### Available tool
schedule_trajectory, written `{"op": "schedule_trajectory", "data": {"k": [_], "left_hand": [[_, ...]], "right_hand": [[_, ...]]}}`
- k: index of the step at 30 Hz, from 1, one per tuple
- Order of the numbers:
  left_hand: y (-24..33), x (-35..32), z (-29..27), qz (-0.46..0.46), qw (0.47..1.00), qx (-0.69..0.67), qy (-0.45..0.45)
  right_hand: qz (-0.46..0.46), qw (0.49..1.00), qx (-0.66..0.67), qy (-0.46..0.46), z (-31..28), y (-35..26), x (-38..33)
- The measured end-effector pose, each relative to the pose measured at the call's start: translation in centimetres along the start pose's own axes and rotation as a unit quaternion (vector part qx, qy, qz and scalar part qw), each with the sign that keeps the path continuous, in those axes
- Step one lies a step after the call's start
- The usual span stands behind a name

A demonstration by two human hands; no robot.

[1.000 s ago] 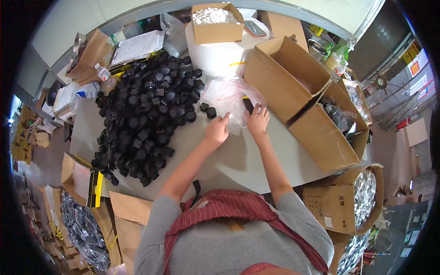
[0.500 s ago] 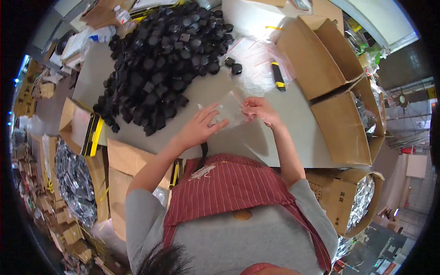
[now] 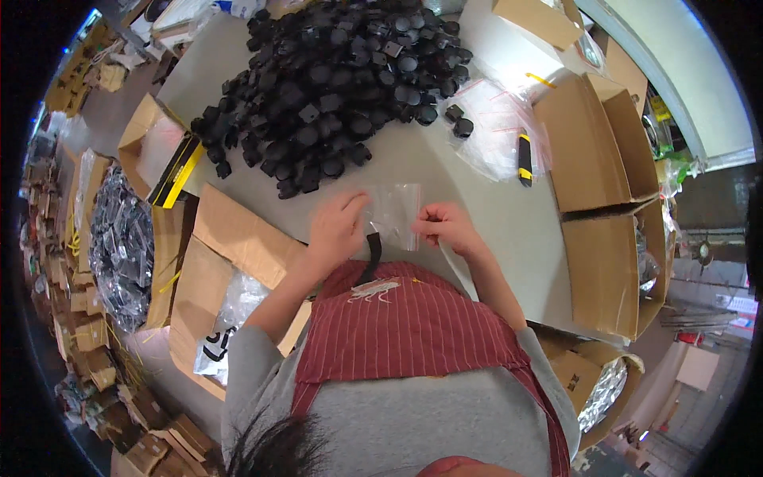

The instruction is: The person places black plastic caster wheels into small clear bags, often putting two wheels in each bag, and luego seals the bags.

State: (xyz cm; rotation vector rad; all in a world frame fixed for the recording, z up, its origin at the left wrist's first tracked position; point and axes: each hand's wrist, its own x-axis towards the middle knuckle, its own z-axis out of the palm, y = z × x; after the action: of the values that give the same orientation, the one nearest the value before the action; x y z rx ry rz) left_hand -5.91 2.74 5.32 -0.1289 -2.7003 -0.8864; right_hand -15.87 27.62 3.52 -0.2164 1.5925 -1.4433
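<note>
A small transparent zip bag [image 3: 395, 213] is stretched upright between my hands, low over the near part of the table. My right hand [image 3: 447, 226] pinches its right edge, by the reddish seal strip. At the bag's left edge, my left hand [image 3: 338, 226] is closed on the plastic, its fingers slightly blurred. Nothing can be made out inside the bag. Beyond my hands lies a big heap of small black plastic parts [image 3: 334, 87]. Two loose black parts [image 3: 461, 123] sit at the heap's right, beside a stack of flat transparent zip bags [image 3: 494, 119].
A yellow-and-black utility knife [image 3: 524, 159] rests on the bag stack's right side. Open cardboard boxes [image 3: 608, 266] line the table's right edge. An open carton [image 3: 250, 238] stands at my left, near a box of wrapped dark items [image 3: 123, 246].
My left hand has gone from fingers spread over the bag to closed at its left edge. The bag has turned more upright. The whole view has shifted.
</note>
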Motion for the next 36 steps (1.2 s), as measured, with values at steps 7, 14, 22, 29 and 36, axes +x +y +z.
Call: {"op": "schedule_trajectory", "data": {"k": [7, 14, 22, 29, 36], "left_hand": [[4.4, 0.8, -0.9, -0.198, 0.939, -0.235, -0.153], [3.7, 0.2, 0.1, -0.189, 0.851, -0.468, -0.143], [4.2, 0.0, 0.6, -0.184, 0.887, -0.409, -0.107], [2.9, 0.7, 2.1, 0.024, 0.996, 0.065, 0.05], [3.7, 1.3, 3.4, -0.095, 0.994, 0.04, 0.031]], "right_hand": [[-0.116, 0.991, 0.037, -0.054, 6.1, -2.7, -0.9], [-0.094, 0.992, 0.05, -0.07, 4.7, -2.8, -1.6], [-0.277, 0.925, -0.221, 0.138, 4.4, -0.3, -1.1], [-0.368, 0.712, -0.531, 0.274, 4.4, -2.5, 0.0], [-0.403, 0.776, -0.39, 0.288, 4.8, -3.1, 1.8]]}}
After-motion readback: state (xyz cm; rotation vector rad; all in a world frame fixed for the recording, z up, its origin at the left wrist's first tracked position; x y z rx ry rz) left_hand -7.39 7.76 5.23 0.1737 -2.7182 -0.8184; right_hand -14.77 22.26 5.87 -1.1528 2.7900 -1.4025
